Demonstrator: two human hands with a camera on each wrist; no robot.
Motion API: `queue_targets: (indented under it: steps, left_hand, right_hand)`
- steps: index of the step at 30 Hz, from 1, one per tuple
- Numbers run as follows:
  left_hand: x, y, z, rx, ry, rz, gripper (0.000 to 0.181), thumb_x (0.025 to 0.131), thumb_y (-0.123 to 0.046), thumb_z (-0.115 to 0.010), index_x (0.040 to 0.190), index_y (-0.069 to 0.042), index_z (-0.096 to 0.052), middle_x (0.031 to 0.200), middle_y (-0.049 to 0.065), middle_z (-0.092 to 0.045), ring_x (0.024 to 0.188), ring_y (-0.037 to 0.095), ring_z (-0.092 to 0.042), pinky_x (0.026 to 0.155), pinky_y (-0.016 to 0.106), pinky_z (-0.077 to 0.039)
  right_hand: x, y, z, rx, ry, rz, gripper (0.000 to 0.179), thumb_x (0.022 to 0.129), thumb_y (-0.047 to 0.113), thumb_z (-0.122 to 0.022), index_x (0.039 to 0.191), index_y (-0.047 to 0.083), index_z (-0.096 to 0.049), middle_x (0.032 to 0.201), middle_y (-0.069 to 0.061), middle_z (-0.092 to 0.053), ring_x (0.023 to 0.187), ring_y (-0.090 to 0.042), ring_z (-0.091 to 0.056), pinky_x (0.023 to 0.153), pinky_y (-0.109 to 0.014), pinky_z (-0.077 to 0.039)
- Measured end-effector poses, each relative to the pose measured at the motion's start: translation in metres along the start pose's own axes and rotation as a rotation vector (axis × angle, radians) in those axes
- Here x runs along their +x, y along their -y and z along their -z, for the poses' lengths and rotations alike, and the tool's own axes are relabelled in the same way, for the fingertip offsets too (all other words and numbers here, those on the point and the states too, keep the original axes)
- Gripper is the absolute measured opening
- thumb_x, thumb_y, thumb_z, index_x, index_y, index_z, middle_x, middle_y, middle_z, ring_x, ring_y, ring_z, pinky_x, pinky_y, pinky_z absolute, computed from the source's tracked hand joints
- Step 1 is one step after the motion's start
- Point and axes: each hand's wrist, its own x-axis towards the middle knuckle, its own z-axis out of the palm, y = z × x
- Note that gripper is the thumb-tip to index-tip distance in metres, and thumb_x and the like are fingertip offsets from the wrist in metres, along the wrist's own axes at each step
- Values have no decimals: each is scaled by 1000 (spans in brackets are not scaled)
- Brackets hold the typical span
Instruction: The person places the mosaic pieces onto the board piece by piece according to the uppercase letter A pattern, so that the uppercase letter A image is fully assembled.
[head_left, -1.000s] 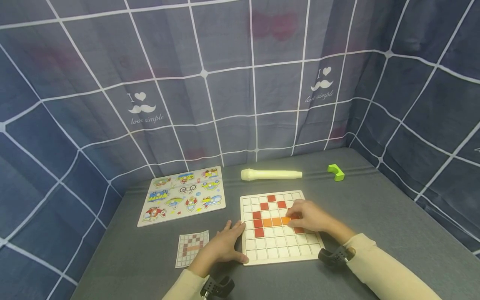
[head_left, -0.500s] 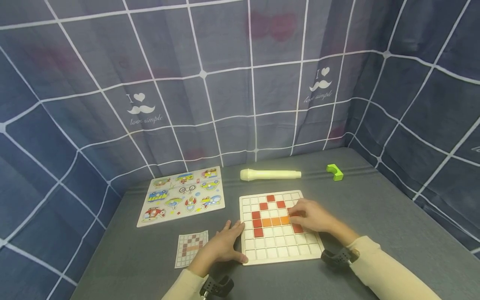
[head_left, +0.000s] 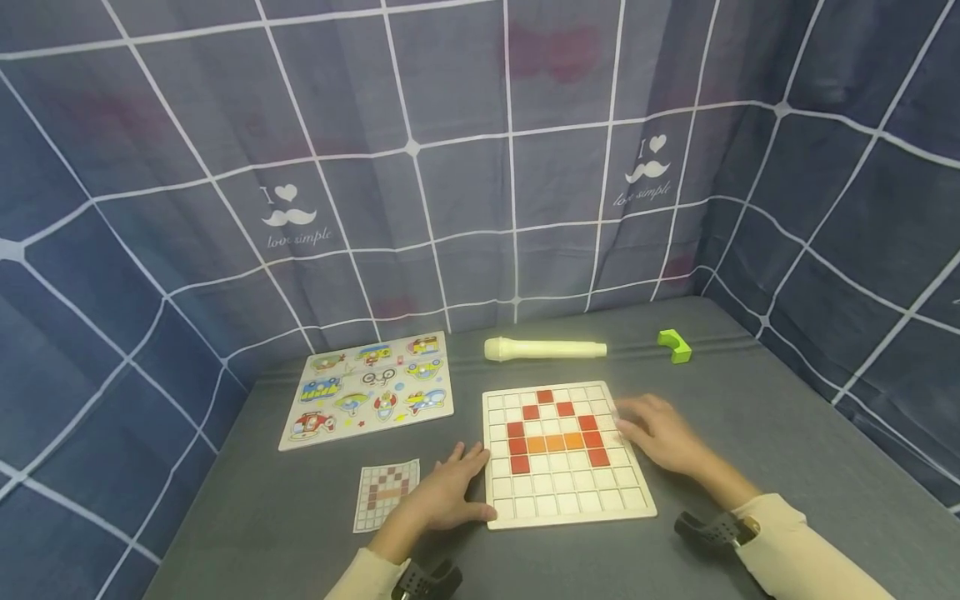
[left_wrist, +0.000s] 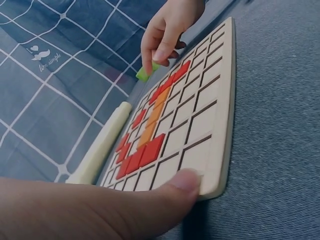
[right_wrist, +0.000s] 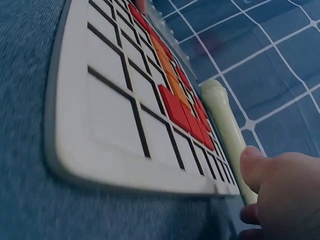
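Observation:
A square wooden grid board lies on the grey table, its raised lines forming small cells. Red tiles and a row of orange tiles make an A-like shape in it. My left hand rests at the board's left edge, fingers spread, with the thumb on the near corner. Just off the right edge, my right hand hovers with loosely bent fingers and nothing visible between them. A printed card showing the same shape lies left of my left hand, partly covered by it.
A puzzle board with vehicle pictures stands at the back left. Behind the grid board lies a pale toy microphone. A green arch-shaped block sits at the back right. Dark checked curtains enclose the table.
My right hand has drawn back rightward from the orange row to beyond the board's right edge, uncovering the red tiles there. My left hand stays at the left edge.

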Motion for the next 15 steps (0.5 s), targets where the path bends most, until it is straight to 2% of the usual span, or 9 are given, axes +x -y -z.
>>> queue_targets:
  steps: [3, 9, 15]
  left_hand:
    - [-2, 1, -2, 2, -10, -3, 86, 84, -40, -74, 150, 1, -37, 159, 23, -29, 148, 50, -19, 112, 72, -23]
    - [-4, 2, -5, 8, -36, -7, 83, 85, -40, -72, 149, 0, -38, 159, 23, -30, 148, 50, -21, 112, 72, -24]
    - [-5, 0, -7, 13, -56, 2, 78, 87, -39, -71, 147, 1, -41, 157, 24, -33, 147, 50, -24, 111, 71, -26]
  right_hand:
    - [-4, -1, 6, -61, -15, -62, 41, 97, 29, -61, 130, 5, -61, 119, -21, -62, 110, -40, -56, 89, -61, -44]
    - [-8, 1, 15, -149, -50, -164, 47, 98, 34, -58, 136, 8, -54, 127, -28, -53, 116, -49, -48, 90, -65, -36]
    - [-10, 9, 20, -203, -76, -201, 49, 97, 31, -59, 139, 7, -49, 135, -32, -45, 124, -55, -40, 95, -71, -31]
